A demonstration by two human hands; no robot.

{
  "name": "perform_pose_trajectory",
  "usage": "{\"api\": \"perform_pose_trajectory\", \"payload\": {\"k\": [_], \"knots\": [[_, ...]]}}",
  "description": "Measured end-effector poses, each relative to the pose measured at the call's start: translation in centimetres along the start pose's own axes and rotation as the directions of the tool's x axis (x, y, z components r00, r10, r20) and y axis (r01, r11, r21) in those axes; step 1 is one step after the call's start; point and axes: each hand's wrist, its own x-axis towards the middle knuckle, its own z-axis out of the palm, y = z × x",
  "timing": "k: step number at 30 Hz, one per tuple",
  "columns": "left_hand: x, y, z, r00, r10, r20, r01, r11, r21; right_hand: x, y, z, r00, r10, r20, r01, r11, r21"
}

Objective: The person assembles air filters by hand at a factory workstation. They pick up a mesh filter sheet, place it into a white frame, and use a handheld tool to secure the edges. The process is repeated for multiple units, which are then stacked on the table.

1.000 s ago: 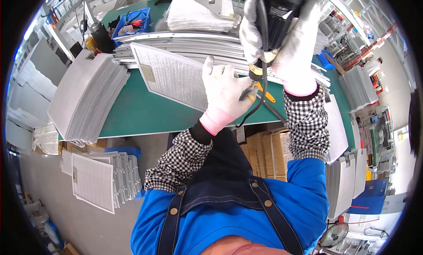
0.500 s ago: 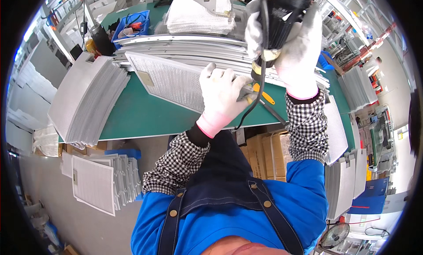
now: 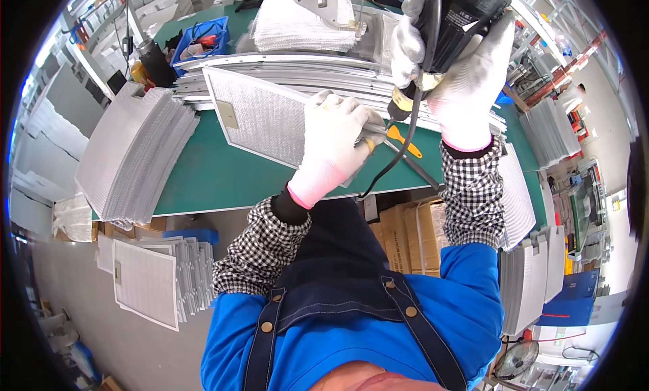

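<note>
My right hand (image 3: 474, 80), in a white glove, is wrapped around a black corded power drill (image 3: 454, 31). The drill's tip points down at the right end of a silver mesh filter panel (image 3: 267, 120); I cannot tell whether it touches. My left hand (image 3: 338, 135), also gloved, is closed over that end, its fingers curled around the frame. The panel stands tilted over the green table (image 3: 196, 185), a small pale plate (image 3: 227, 115) on its left side. Beside my left hand lie an orange scraper (image 3: 409, 145) and a dark-handled tool (image 3: 420, 172).
Long metal frame strips (image 3: 270, 65) lie stacked behind the panel. A stack of panels (image 3: 138, 158) stands at the table's left, near a blue bin (image 3: 203, 43). More panels (image 3: 145, 283) stand below on the left and at right (image 3: 524, 283). Cardboard boxes (image 3: 409, 239) sit under the table.
The drill and my right hand have shifted right. The panel's far left corner has moved up and right, and my left wrist has shifted slightly left.
</note>
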Motion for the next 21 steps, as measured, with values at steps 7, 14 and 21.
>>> {"api": "perform_pose_trajectory", "payload": {"k": [7, 14, 21], "knots": [[0.22, 0.16, -0.03, 1.0, 0.002, -0.015, -0.002, 1.0, -0.004, 0.32, 0.17, -0.54, 1.0, -0.013, 0.012, 0.014, 0.999, -0.031], [0.13, 0.22, -0.39, 1.0, -0.011, 0.006, 0.011, 1.0, -0.016, 0.13, 0.65, -0.58, 0.999, 0.028, -0.016, -0.029, 0.999, -0.022], [0.25, 0.48, -0.79, 0.999, -0.024, 0.039, 0.024, 1.0, -0.001, 0.2, 0.48, -0.39, 1.0, 0.024, 0.017, -0.024, 1.0, -0.009]]}}
